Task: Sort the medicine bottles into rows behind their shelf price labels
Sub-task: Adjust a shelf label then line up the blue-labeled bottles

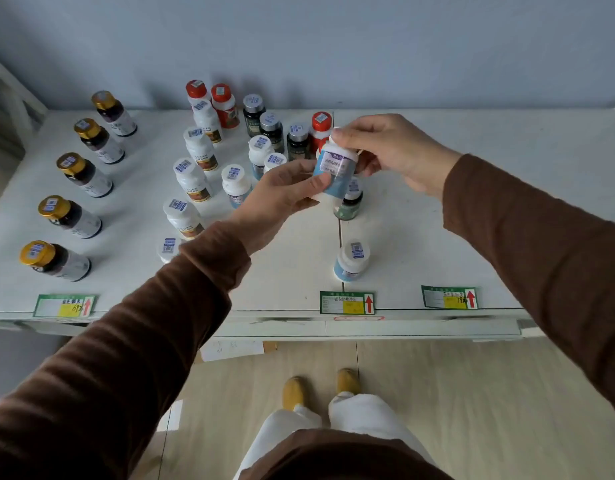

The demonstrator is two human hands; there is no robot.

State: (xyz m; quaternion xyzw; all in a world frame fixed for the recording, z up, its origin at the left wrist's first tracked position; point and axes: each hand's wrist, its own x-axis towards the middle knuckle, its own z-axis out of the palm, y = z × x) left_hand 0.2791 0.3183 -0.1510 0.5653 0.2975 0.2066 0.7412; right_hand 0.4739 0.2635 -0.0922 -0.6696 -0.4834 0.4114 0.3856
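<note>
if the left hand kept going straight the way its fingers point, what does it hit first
The left hand already grips the blue-label bottle, pointing up and right. Past it, probably the right hand, which holds the same bottle's top; the red-capped bottle behind looks close too, but depth is unclear.

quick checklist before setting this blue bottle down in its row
1. Held bottle secure: both the left hand and the right hand have a grip on it. Ok.
2. Matching row: blue bottle stands behind the middle price label. Ok.
3. Space behind it: green bottle stands there. Not ok.
4. Label text matches the bottle: too small to read. Cannot tell.
5. Gold-cap row tidy behind its label. Ok.
</note>
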